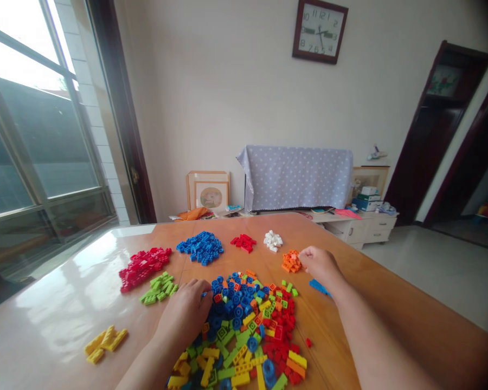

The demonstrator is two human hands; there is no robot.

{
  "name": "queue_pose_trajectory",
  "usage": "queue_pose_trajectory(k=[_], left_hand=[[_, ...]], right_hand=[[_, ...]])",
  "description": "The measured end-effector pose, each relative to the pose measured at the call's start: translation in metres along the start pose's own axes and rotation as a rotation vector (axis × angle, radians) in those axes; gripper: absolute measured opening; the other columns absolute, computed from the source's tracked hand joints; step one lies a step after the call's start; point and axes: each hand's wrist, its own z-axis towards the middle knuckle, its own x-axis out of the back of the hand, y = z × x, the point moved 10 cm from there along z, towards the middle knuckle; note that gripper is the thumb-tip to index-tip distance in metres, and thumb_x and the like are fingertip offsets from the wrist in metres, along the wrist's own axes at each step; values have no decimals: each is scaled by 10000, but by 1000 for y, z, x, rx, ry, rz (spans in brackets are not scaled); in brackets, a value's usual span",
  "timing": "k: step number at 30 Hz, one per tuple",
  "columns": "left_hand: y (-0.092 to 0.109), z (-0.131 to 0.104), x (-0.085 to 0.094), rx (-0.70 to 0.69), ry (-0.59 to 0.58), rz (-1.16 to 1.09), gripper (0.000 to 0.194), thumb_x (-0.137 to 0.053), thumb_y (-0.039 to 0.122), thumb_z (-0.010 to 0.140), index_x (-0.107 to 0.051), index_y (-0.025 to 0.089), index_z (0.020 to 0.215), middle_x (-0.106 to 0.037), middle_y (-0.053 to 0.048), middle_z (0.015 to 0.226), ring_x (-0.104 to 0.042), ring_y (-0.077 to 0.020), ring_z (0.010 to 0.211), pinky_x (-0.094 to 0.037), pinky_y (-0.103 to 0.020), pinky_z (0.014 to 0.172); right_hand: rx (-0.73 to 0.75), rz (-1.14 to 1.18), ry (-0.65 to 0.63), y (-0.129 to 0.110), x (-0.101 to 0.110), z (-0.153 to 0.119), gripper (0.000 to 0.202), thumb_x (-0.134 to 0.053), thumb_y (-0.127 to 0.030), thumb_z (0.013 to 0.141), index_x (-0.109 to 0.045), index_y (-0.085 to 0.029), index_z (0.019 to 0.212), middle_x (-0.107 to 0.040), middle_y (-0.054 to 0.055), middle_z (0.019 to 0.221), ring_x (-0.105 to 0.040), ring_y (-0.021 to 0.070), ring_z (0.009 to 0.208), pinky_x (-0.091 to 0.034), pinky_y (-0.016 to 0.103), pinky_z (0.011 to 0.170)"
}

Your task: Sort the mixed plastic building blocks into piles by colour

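See mixed brick pile [244,340] nearest, on surface [329,346]. Pick lightly from edge to avoid spills. Points every way; shows no shared long axis. Has left hand [191,303] curled over left edge; can't tell if gripping. Farther, see blue bars [319,287], with long axis slanting away leftward. Beyond, see right hand [319,265] at right edge of orange brick pile [290,261], pinched at tips; can't confirm brick inside. Release low there.

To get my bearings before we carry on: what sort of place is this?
Probably a living room in a home: a clock hangs on the wall, a polka-dot cloth is draped over something by that wall, and a low white cabinet stands nearby.
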Motion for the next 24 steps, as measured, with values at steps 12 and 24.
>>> queue_pose_trajectory(k=[12, 24], left_hand=[[0, 1, 0, 12, -11, -2, 253, -435, 332, 957, -664, 225, 947, -687, -57, 971, -628, -207, 928, -416, -268, 778], [-1, -1, 1, 9, -1, -2, 256, -439, 345, 952, -666, 229, 978, -687, -61, 1009, -631, -217, 960, -418, -277, 808]], right_hand=[[121, -232, -134, -7, -49, -1, 65, -596, -140, 708, -588, -201, 687, -600, -28, 638, -505, 121, 628, -274, 217, 569], [148, -146, -192, -11, -57, -7, 110, -516, -152, 791, -614, -199, 812, -651, -7, 709, -557, 128, 649, -314, 220, 574]])
